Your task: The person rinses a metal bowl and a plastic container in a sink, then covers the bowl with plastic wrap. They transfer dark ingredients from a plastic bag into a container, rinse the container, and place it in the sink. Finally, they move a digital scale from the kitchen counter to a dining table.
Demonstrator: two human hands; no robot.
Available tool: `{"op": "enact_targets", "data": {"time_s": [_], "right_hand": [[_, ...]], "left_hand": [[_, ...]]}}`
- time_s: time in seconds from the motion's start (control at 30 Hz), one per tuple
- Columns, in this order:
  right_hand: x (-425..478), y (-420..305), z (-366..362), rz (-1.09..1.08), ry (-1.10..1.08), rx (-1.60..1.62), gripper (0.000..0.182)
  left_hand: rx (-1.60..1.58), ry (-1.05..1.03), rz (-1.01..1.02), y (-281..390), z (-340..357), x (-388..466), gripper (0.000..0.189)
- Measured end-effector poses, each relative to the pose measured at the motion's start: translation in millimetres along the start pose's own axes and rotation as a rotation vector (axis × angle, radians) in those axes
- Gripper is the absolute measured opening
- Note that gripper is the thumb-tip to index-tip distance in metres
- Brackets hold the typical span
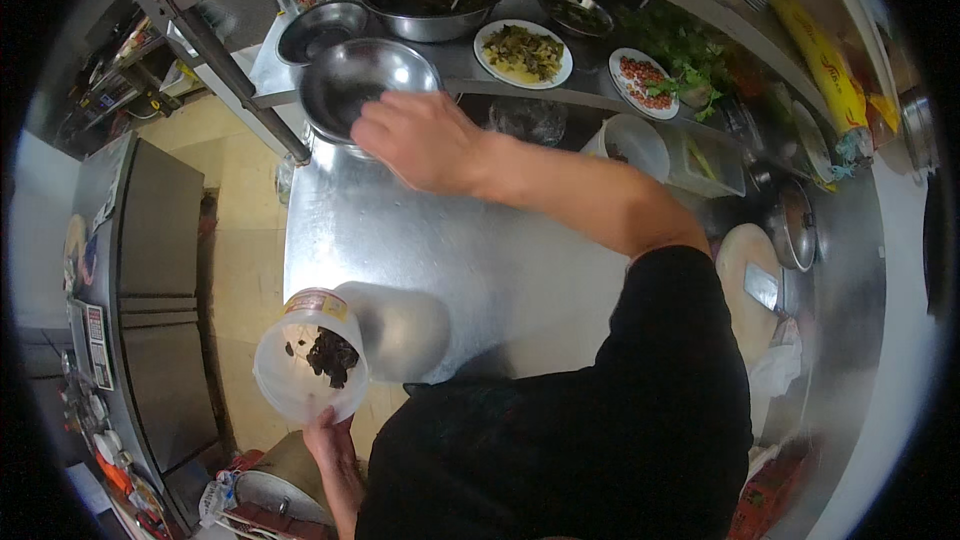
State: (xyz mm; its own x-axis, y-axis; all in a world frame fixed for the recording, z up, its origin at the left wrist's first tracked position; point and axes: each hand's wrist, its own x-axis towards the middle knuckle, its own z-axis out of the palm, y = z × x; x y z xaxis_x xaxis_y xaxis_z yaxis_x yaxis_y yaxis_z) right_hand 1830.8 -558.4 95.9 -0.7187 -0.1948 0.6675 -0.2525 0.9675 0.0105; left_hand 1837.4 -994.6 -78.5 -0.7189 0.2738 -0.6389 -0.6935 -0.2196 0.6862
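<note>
My left hand [330, 431] holds a translucent plastic bucket [277, 379] by its lower side, past the table's left front corner. The bucket is tilted so its mouth faces me, and a clump of dark, wrinkled pieces, which look like wood ear fungus, [334, 360] lies inside. A coloured label wraps its far side. My right hand [420, 142], slightly blurred, reaches across to the near right rim of a stainless steel bowl [367, 64]. Its fingers curl over that rim and hide part of it. Another metal rim shows beneath this bowl.
Behind the steel table [465, 255], a shelf carries a large metal basin [431, 26], a plate of chopped greens [521, 52] and a plate of red pieces [641, 82]. Plastic containers [705, 165] stand below. A cleaver [761, 285] rests on a round chopping board [742, 247] at right.
</note>
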Motion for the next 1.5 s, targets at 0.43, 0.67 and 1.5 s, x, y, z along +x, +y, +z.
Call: {"op": "enact_targets", "data": {"time_s": [0.43,0.67,1.5], "right_hand": [[-255,-55,110,0.321,-0.562,0.004,0.012],[-253,-34,170,0.561,-0.907,-0.067,0.02],[-225,-92,224,1.584,-0.715,1.033,0.022]], "left_hand": [[0.057,-0.038,-0.038,6,7,2,0.064],[0.022,0.001,0.013,0,22,-12,0.06],[-0.014,0.077,0.264,41,29,-2,0.058]]}}
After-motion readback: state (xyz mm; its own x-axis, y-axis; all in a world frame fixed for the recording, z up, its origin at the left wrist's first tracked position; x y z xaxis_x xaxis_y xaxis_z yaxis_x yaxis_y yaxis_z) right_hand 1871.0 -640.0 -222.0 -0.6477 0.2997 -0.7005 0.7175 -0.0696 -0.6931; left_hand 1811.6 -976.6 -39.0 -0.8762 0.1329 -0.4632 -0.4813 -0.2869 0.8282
